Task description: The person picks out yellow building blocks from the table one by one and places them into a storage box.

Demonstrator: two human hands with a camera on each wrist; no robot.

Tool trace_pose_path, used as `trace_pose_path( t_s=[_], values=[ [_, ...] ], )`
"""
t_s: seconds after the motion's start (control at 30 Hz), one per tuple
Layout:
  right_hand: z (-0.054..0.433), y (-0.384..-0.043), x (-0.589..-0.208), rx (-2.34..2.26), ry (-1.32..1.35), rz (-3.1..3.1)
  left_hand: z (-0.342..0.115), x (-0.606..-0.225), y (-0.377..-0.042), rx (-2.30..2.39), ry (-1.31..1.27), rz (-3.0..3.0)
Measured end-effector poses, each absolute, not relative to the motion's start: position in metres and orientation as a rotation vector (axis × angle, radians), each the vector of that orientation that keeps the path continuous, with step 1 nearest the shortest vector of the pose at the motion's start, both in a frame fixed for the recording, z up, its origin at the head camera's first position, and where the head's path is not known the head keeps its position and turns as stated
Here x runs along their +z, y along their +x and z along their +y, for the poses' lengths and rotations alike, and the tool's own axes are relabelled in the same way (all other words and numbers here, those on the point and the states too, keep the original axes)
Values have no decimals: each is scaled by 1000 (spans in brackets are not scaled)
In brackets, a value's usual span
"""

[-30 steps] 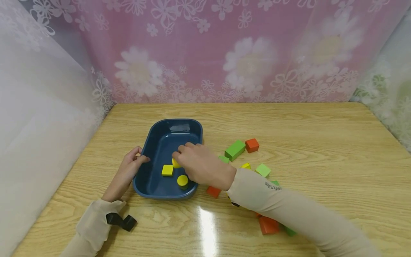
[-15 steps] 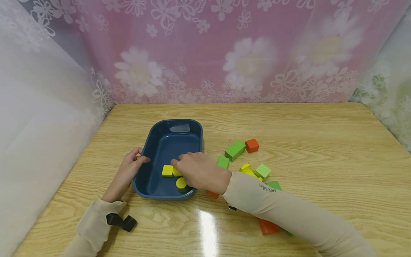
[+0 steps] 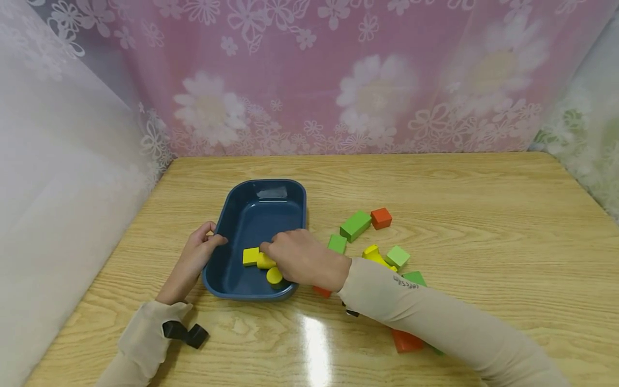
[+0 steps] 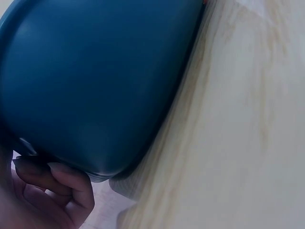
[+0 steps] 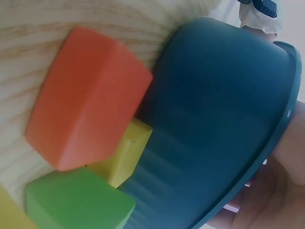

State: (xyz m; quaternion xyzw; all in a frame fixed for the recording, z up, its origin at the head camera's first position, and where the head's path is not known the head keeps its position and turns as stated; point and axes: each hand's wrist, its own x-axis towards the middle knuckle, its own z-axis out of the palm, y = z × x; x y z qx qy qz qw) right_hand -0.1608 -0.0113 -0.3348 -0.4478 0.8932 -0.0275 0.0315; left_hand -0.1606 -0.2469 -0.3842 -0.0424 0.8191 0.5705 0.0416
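Yellow blocks [image 3: 251, 257] inside blue tray [image 3: 263, 223]

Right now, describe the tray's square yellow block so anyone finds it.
Find the blue tray on the table. In its near half, the square yellow block lies furthest left. Its flat, square top sets it apart from the upright yellow cylinder and the rounded yellow piece beside the right hand.
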Motion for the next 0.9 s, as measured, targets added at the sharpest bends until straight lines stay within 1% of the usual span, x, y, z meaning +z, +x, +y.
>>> trace_pose_path(
  t_s=[0.2, 0.33, 0.5, 0.57, 0.7, 0.9],
  values=[
    [-8, -162, -332, -126, -1436, 2755, -248, -385, -161, 1738, -123, 2517],
    [0, -163, -331, -242, -1532, 2740, -247, -385, -161, 1751, -114, 2516],
    [24, -164, -323, -505, -1704, 2750, -246, -386, -161, 1759, -110, 2502],
    [37, -165, -317, -593, -1721, 2771, -245, -385, -161, 1752, -112, 2500],
    [67, -165, -304, -665, -1625, 2822, -245, -384, -162, 1745, -120, 2504],
    [107, -162, -296, -622, -1309, 2859, -247, -383, -161, 1757, -142, 2475]
  ],
)
